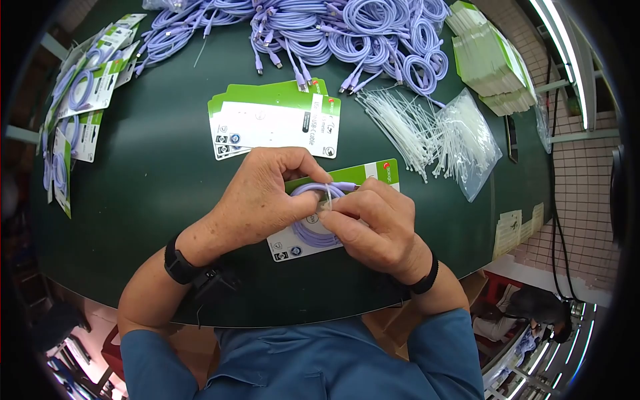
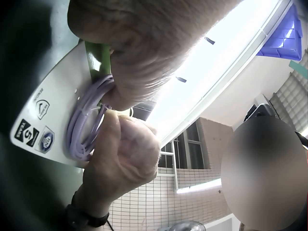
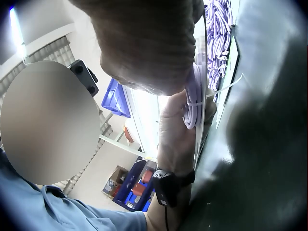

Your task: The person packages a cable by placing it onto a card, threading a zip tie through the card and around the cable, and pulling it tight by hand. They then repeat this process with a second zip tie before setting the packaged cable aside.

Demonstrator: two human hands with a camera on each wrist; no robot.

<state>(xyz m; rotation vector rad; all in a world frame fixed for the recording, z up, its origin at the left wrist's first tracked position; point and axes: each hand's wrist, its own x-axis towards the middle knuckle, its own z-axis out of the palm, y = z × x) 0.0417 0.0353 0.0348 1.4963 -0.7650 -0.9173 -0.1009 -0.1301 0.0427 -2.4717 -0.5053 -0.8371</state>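
A coiled lilac USB-C cable (image 1: 313, 230) lies against a green and white packaging card (image 1: 393, 175), low over the table. My left hand (image 1: 257, 193) grips the coil from the left, its thumb inside the loop and index finger bent over the upper strands. From the right, my right hand (image 1: 383, 223) pinches a white cable tie (image 1: 329, 193) between thumb and index finger at the coil's middle. In the right wrist view the tail of a cable tie (image 3: 231, 87) sticks out behind the card. Another white tie (image 3: 195, 103) bands the coil's front.
Blank-hung cards (image 1: 273, 123) lie stacked ahead. Loose cable ties (image 1: 403, 130) and a bag of ties (image 1: 470, 143) sit to the right, below a card stack (image 1: 493, 67). Many lilac cables (image 1: 300, 30) are heaped at the back. Finished-looking cards with cables (image 1: 83, 90) pile up left.
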